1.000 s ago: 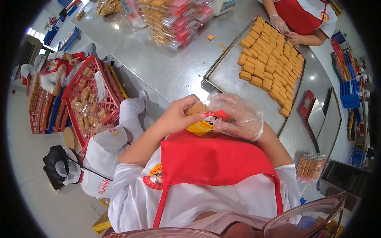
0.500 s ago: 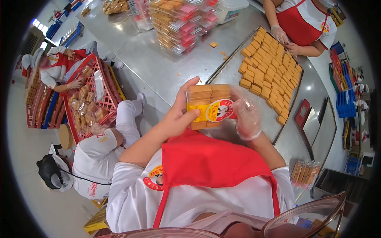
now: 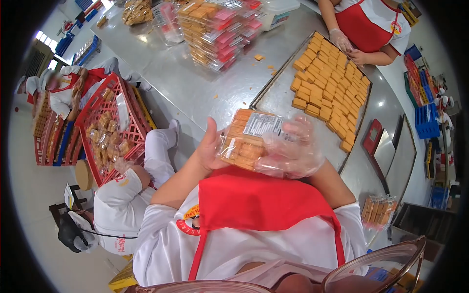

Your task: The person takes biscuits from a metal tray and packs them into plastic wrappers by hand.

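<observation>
Between my hands, in front of my red apron, is a clear plastic pack of biscuits, its printed white label facing up. My bare left hand grips the pack's left edge, thumb raised and the other fingers hidden beneath. My right hand, in a clear plastic glove, lies over the right end with its fingers on the wrapping. Just beyond, to the right, a metal tray holds many loose rectangular biscuits.
Packed biscuits are stacked at the back of the steel table. A red-framed device and more packs lie right. Across the tray a co-worker's gloved hands rest near its edge. Red crates and co-workers are left.
The pack has been turned over: the yellow and red brand label faced up before, now the printed white label does. My right hand has moved over the pack's right end.
</observation>
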### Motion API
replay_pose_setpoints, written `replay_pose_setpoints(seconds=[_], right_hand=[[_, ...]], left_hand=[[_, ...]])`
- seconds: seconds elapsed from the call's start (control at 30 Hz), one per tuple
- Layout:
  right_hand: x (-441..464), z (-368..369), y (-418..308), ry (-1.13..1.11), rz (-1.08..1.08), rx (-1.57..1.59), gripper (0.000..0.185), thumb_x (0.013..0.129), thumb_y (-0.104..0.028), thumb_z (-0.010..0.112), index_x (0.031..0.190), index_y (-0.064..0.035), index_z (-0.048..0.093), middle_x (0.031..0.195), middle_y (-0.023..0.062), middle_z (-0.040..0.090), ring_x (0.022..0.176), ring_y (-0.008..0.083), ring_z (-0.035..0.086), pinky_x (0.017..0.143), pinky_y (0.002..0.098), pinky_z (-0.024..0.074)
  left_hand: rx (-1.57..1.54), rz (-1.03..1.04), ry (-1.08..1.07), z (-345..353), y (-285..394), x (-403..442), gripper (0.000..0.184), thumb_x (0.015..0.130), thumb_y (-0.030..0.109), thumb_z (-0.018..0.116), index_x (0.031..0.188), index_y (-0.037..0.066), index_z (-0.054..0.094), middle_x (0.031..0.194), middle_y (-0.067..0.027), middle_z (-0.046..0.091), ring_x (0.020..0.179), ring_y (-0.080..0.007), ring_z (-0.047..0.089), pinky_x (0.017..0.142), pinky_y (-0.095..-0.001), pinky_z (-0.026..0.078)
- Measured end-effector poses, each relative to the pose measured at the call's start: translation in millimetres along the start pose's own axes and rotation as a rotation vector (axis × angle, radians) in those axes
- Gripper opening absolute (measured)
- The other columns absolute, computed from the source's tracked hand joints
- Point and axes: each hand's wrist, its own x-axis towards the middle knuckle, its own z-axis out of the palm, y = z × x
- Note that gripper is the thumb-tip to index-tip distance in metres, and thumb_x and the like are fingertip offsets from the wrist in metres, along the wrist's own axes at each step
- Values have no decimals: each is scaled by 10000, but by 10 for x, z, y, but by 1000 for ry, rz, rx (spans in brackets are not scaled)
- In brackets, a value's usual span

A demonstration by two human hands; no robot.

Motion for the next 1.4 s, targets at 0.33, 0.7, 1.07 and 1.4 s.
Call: replay_pose_setpoints(seconds=[0.33, 0.7, 1.07, 1.4], right_hand=[[-297, 238, -86, -189, 765, 655, 420, 792, -404, 585, 1129, -155, 560, 1349, 221, 261, 1262, 381, 247, 1022, 514, 144], [105, -36, 53, -37, 210, -126, 156, 745, -207, 629, 887, -142, 622, 1091, 109, 556, 1011, 298, 523, 837, 377, 426], [62, 202, -91, 420, 1419, 945, 180, 846, -146, 521, 837, 17, 596, 792, 31, 581, 697, 108, 537, 641, 247, 450], [-45, 137, -88, 160, 1250, 1061, 296, 826, -73, 545, 1115, -10, 552, 1114, 56, 525, 1011, 119, 482, 887, 243, 376]], left_hand=[[453, 457, 221, 106, 94, 91, 807, 790, 98, 599, 1390, 199, 69, 1334, -83, 295, 1172, -251, 407, 943, -424, 381], [223, 174, 227, 45, 124, 47, 631, 889, 394, 419, 1389, 199, 87, 1371, -105, 258, 1240, -277, 325, 1005, -421, 299], [684, 338, 158, 190, -27, -6, 642, 858, 166, 510, 1379, 160, 135, 1220, -103, 433, 1128, -224, 441, 948, -338, 371], [690, 515, 273, 379, 33, 92, 459, 854, 69, 482, 1265, 106, 279, 1126, -99, 436, 1047, -166, 464, 894, -306, 397]])
